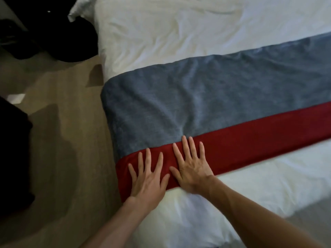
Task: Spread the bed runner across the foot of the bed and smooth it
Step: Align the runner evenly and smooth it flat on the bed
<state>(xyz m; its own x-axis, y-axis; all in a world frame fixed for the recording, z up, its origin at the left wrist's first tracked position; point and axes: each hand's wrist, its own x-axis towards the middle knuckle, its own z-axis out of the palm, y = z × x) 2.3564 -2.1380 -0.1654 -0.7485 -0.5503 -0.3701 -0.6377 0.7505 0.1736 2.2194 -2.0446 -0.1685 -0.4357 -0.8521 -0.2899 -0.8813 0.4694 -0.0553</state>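
Note:
A bed runner (206, 97), blue-grey with a red band along its near edge, lies across the white bed (179, 27) and drapes over the left side. Its blue part shows soft wrinkles near the middle. My left hand (148, 178) presses flat on the red band close to the bed's left edge, fingers spread and straight. My right hand (191, 167) lies flat beside it on the same red band, fingers spread, fingertips reaching the seam with the blue part.
Wood-look floor (59, 140) runs along the bed's left side. A dark bag or pile (59, 38) sits on the floor at the upper left, and a black object (12, 154) stands at the left edge. A white pillow corner (80, 8) overhangs at the top.

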